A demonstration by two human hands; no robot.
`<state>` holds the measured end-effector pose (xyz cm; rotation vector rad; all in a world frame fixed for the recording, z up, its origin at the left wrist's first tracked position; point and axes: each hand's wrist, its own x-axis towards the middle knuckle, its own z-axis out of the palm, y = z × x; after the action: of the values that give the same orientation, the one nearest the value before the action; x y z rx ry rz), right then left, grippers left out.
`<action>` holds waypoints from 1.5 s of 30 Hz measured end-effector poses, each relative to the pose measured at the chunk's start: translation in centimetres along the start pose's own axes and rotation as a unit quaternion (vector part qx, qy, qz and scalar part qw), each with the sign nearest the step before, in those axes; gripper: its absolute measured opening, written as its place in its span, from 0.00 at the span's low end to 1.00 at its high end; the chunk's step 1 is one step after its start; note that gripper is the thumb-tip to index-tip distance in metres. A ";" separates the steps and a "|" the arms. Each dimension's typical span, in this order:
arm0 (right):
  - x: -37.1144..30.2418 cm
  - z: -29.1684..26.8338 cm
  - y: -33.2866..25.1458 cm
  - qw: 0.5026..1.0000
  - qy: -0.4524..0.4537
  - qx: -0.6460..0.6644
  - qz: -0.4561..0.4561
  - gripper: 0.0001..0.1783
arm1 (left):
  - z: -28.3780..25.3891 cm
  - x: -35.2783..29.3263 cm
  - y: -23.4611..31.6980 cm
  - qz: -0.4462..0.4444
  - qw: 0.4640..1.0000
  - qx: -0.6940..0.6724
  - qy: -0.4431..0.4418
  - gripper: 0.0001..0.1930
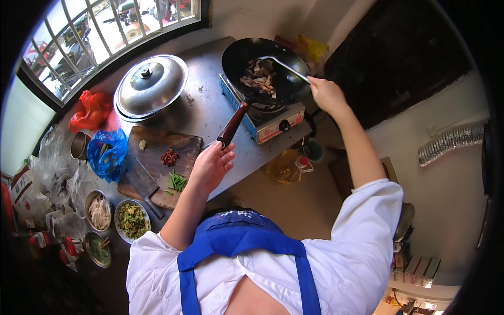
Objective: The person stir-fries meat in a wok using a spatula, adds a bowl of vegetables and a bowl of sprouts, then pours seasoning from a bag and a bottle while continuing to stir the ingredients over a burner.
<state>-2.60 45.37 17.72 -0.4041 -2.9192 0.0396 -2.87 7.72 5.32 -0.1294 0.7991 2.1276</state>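
My right hand (328, 95) is closed around the metal handle of a wok spatula (290, 68), whose far end reaches in among browned slices of meat (260, 79). They lie in a black wok (291, 89) on a portable gas stove (278, 123). Toward me and to the left, the wok's dark wooden handle (233, 125) sticks out. My left hand (211, 165) is at the tip of that handle, palm turned up and fingers loosely apart, not wrapped round it. Whether it touches the handle, I cannot tell.
Left of the stove stands a large lidded steel pan (151, 86). A cutting board (157, 137) carries chopped red chilli, green pieces and a cleaver (140, 177). Bowls of food (132, 220) and plastic bags (107, 152) crowd the left side. An oil jug (283, 167) stands below the table.
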 end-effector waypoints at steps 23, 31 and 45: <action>-8.7 -6.5 -1.9 0.997 -0.066 -0.026 0.008 0.16 | 0.3 0.2 0.1 -0.009 1.000 -0.006 -0.025 0.17; -0.8 -12.8 -2.2 0.965 -0.043 -0.153 -0.207 0.16 | 1.7 0.4 0.2 0.042 0.999 -0.009 -0.010 0.24; 4.6 -4.6 0.4 0.991 -0.052 -0.109 -0.061 0.16 | 2.3 1.7 -0.4 0.130 0.990 0.049 0.012 0.27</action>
<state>-5.93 47.00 23.12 -0.2620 -3.0562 -0.2858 -3.25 10.40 6.36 0.0033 0.9778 2.3276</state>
